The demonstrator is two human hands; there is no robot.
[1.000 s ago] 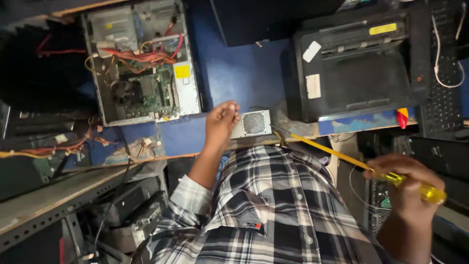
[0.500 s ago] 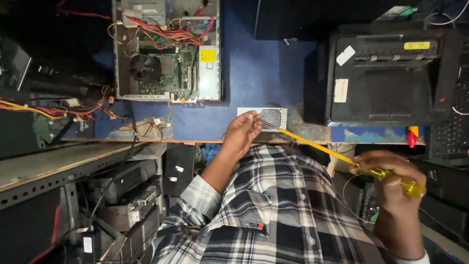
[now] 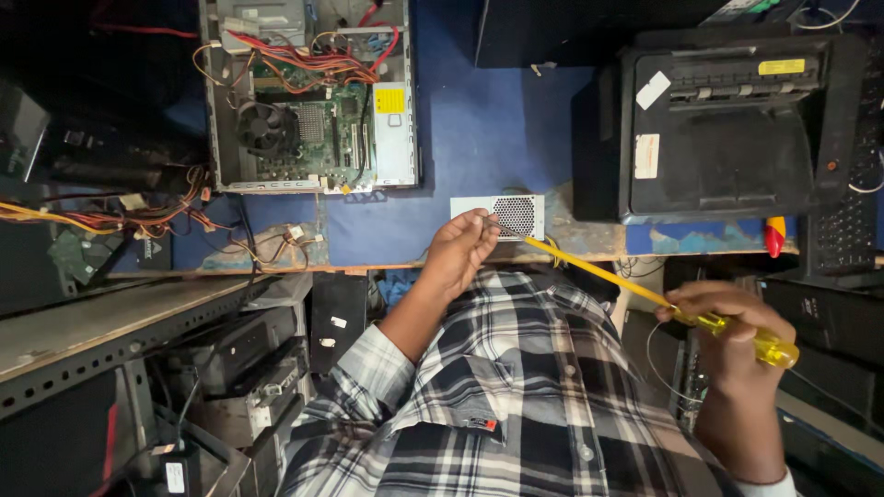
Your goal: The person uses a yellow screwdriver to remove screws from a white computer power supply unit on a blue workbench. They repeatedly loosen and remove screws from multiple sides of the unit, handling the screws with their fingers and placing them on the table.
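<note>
My right hand (image 3: 737, 331) grips the clear yellow handle of a long screwdriver (image 3: 599, 271). Its shaft slants up and left to a small silver power supply box (image 3: 516, 216) with a round mesh grille, lying at the near edge of the blue table (image 3: 488, 129). My left hand (image 3: 460, 248) rests against the left part of that box, fingers pinched at the screwdriver tip. Whether they hold a screw is too small to tell. My plaid shirt fills the bottom of the view.
An open desktop computer case (image 3: 308, 97) with fan, board and coloured wires lies at the table's back left. A black printer (image 3: 727, 124) stands at the right, a red-handled tool (image 3: 776, 236) beside it. Loose cables (image 3: 138, 221) and stacked equipment (image 3: 221, 368) crowd the left.
The view has shifted so the table and computer case sit further right and lower. Both hands keep their places at the box, the screwdriver still slanting to it.
</note>
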